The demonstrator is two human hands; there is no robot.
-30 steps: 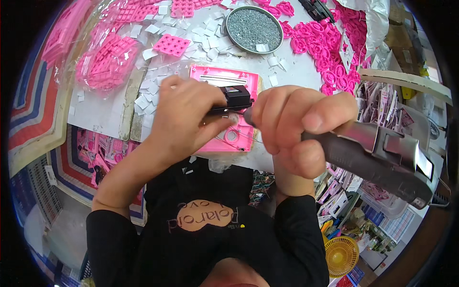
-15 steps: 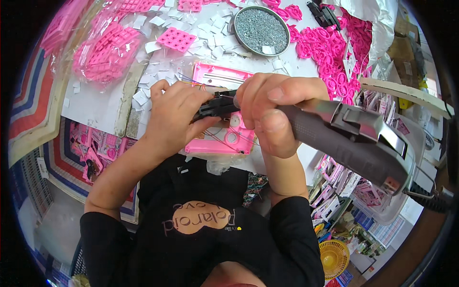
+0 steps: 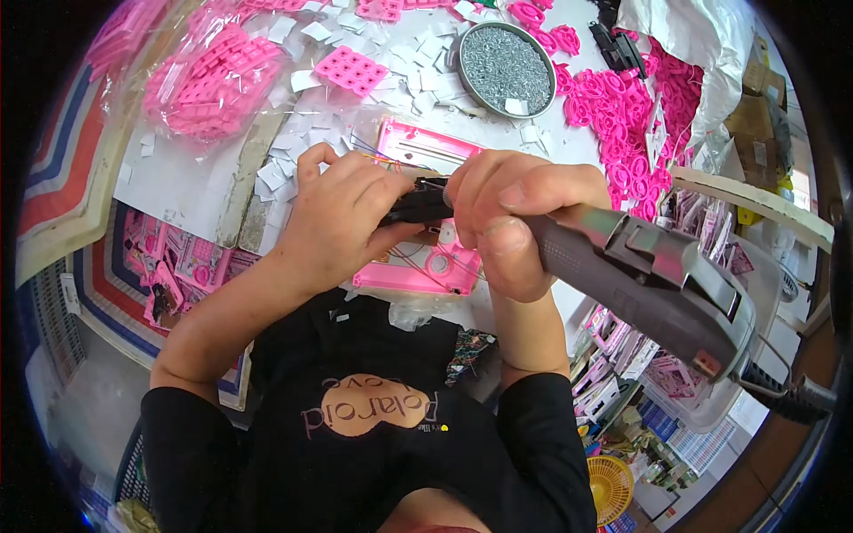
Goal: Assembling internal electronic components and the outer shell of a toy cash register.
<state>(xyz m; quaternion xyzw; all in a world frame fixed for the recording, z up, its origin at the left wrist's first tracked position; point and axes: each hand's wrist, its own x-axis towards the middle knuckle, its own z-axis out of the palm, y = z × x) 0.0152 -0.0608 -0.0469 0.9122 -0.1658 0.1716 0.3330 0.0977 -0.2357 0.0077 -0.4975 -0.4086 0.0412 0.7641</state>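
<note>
My right hand (image 3: 524,213) is wrapped round a dark grey electric screwdriver (image 3: 631,280), its tail and cord toward the lower right. The tool's front end points left at a small black plastic part (image 3: 419,202), which my left hand (image 3: 342,218) pinches between thumb and fingers. Whether the bit touches the part is hidden by my fingers. Beneath both hands lies a pink plastic casing (image 3: 418,277) with thin coloured wires (image 3: 404,258) running from it and a round speaker-like opening near its right end.
Beyond the casing stands a round tin of small screws (image 3: 506,67). Pink rings (image 3: 622,133) are heaped at the right, near black parts (image 3: 617,49). White paper squares (image 3: 426,62), a pink button sheet (image 3: 351,71) and a bag of pink parts (image 3: 218,84) lie at the far left.
The view has shifted slightly, so the table things sit a little further right. The black part is tilted a bit differently in my left hand; both hands keep their holds.
</note>
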